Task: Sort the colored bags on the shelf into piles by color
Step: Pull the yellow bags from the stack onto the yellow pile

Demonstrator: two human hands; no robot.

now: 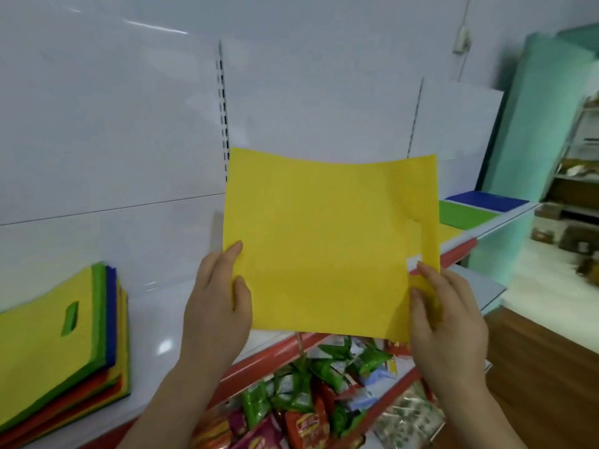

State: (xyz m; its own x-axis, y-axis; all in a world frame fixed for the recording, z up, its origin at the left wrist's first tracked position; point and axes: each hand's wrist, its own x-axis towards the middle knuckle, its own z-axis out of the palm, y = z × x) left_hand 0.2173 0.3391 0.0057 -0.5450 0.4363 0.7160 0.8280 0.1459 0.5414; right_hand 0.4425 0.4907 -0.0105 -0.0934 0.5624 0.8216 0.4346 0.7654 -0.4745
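I hold a flat yellow bag (324,241) up in the air in front of the white shelf (181,322). My left hand (220,306) pinches its lower left edge, thumb on the front. My right hand (447,322) pinches its lower right edge beside the handle cutout. A mixed stack of bags (64,345) in yellow, green, blue and red lies on the shelf at the left, a yellow one on top. Further right on the shelf lie a green pile (463,213) and a blue pile (486,200), partly hidden by the held bag.
The shelf has a red front strip (269,354) and a white back panel (113,140). Below it, a lower shelf holds several snack packets (308,393). A teal panel (531,118) stands at the right end. Wooden floor (544,358) lies to the right.
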